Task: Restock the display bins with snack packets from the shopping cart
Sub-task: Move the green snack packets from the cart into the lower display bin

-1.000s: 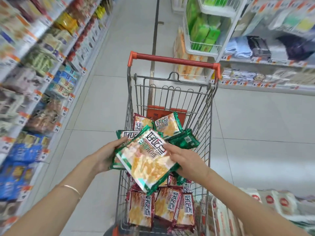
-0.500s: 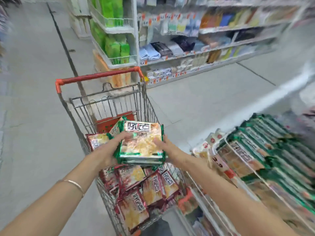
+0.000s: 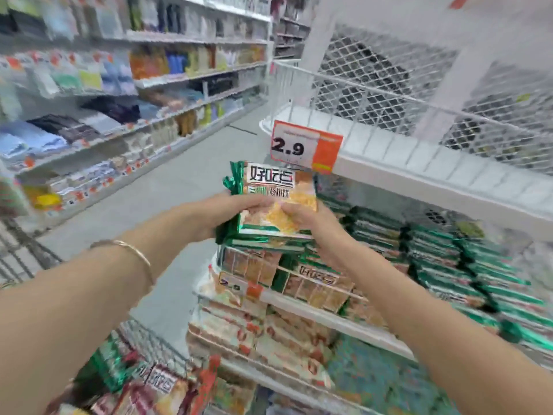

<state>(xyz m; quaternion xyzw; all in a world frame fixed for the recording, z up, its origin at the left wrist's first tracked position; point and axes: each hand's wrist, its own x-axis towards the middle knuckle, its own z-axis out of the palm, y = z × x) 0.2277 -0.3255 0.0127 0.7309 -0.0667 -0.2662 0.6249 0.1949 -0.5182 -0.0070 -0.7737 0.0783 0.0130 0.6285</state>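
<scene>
left grip [image 3: 229,212] and right grip [image 3: 302,218] pinch the stack of snack packets [image 3: 279,190] at opposite sides; it looks light, slippery and crushable, best supported underneath.

The shopping cart [image 3: 146,339] is cut off by the bottom edge; the far shelves [image 3: 191,77] are blurred.

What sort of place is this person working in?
Most likely a supermarket aisle. Long shelves carry packaged goods, a price tag reading 2.9 is clipped to a wire bin, and a cart stands nearby. The left hand and right hand hold packets.
</scene>
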